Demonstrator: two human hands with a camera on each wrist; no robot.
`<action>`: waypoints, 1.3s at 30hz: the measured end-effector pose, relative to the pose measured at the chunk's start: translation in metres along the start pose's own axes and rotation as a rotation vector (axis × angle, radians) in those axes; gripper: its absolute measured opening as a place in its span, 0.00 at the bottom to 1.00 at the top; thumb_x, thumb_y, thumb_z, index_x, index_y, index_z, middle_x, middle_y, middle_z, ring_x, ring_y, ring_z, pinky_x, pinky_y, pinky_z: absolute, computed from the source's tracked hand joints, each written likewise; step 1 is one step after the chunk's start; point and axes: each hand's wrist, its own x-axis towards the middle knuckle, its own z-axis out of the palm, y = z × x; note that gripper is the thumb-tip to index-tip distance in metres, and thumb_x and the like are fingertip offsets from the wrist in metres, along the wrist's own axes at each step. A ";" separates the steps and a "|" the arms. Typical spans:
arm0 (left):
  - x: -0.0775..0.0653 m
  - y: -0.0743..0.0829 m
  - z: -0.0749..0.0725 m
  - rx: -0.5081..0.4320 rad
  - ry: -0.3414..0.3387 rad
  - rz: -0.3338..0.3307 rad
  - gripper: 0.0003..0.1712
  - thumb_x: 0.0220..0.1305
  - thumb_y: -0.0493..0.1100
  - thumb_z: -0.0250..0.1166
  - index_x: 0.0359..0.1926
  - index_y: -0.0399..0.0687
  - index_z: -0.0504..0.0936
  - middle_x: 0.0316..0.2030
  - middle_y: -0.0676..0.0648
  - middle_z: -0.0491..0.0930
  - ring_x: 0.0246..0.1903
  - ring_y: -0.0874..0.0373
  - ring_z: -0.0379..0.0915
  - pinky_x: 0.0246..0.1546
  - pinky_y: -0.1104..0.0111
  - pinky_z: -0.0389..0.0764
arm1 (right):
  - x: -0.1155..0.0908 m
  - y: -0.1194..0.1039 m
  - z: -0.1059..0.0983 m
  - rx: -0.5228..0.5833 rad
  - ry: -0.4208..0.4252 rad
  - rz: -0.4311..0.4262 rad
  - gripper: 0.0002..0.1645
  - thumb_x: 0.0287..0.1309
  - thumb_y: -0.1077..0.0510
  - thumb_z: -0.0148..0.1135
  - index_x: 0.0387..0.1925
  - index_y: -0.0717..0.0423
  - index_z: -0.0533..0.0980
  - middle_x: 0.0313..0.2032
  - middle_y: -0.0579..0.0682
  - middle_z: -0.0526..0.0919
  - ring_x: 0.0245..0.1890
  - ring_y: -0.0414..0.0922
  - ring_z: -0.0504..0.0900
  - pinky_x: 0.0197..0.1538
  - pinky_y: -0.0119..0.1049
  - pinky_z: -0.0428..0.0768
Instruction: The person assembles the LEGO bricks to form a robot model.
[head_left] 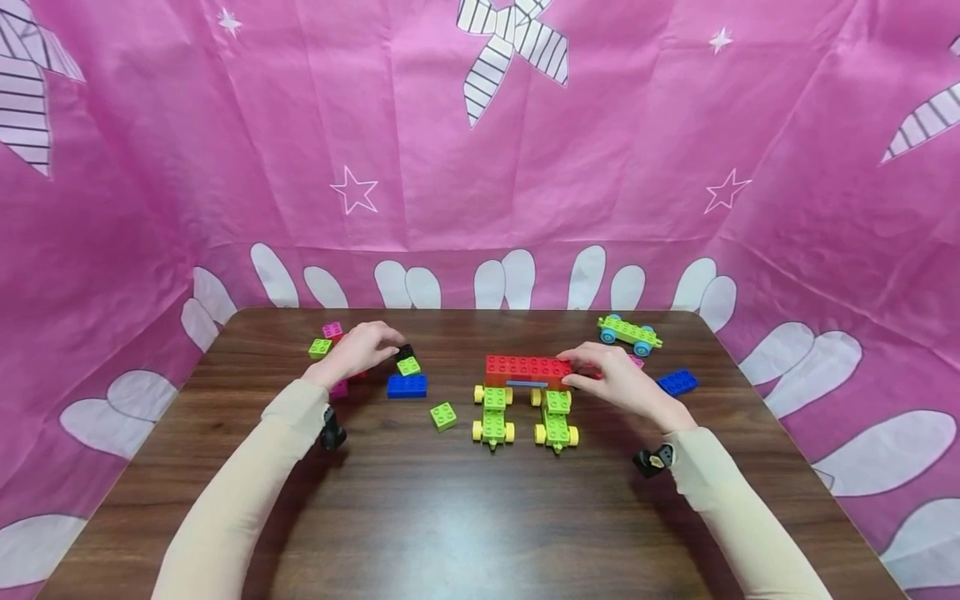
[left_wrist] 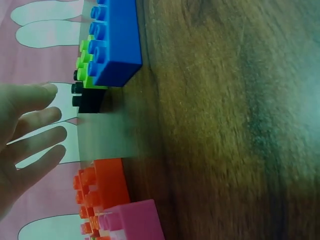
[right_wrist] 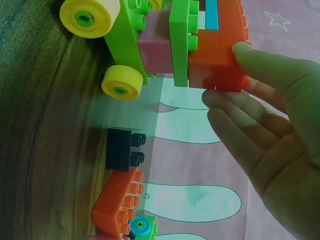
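My right hand [head_left: 618,375] pinches the right end of a long red brick [head_left: 525,367] between thumb and fingers. The brick lies across the top of a build on two green wheeled bases [head_left: 493,427] with yellow wheels. In the right wrist view, a pink brick [right_wrist: 156,47] and an upright-looking green brick [right_wrist: 180,45] sit between base and red brick. My left hand [head_left: 356,353] hovers by a black brick [head_left: 405,352], its fingers [left_wrist: 45,140] apart from it in the left wrist view. Beside that lie a green brick [head_left: 408,367] and a blue brick [head_left: 407,386].
A loose green square brick [head_left: 443,416] lies left of the build. Pink [head_left: 332,330] and green bricks [head_left: 320,348] lie behind the left hand. At the back right stand a green car base [head_left: 630,332] with blue wheels and a blue brick [head_left: 678,382].
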 end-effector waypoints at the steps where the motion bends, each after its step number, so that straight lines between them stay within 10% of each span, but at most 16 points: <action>1: 0.001 0.000 0.001 0.018 -0.009 0.007 0.13 0.59 0.39 0.64 0.44 0.41 0.84 0.42 0.42 0.83 0.46 0.48 0.78 0.50 0.55 0.77 | 0.000 0.000 0.000 0.001 -0.001 0.000 0.20 0.54 0.49 0.66 0.50 0.43 0.77 0.45 0.40 0.82 0.44 0.36 0.80 0.45 0.39 0.81; 39: 0.013 -0.001 0.011 0.085 -0.054 -0.102 0.12 0.60 0.44 0.64 0.41 0.42 0.85 0.40 0.43 0.85 0.45 0.47 0.79 0.48 0.54 0.79 | -0.003 0.001 0.000 0.037 -0.020 0.026 0.22 0.54 0.46 0.64 0.52 0.41 0.76 0.46 0.39 0.82 0.44 0.36 0.79 0.46 0.41 0.82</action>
